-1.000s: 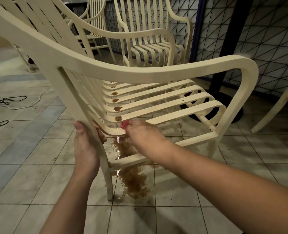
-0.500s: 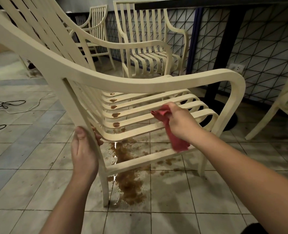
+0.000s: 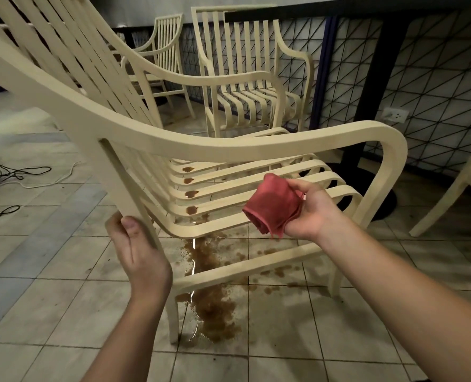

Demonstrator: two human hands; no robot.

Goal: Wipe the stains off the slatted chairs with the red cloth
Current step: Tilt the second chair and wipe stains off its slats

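A cream slatted chair (image 3: 229, 139) fills the head view, seen from its side. Brown stains (image 3: 191, 209) dot several seat slats near the backrest. My left hand (image 3: 140, 252) grips the chair's rear side post just below the armrest. My right hand (image 3: 311, 210) holds a bunched red cloth (image 3: 273, 209) palm-up, lifted off the seat over its front half, to the right of the stains.
A brown puddle (image 3: 215, 307) spreads on the tiled floor under the chair. Two more cream slatted chairs (image 3: 245, 78) stand behind it, another chair's leg (image 3: 449, 194) at the right. A dark table post (image 3: 377, 86) and its base stand by the wire fence. Cables (image 3: 5, 177) lie at the left.
My right hand has left the seat's near edge by the stains, moved right and lifted, turning the red cloth palm-up. The left hand has kept its grip on the post.
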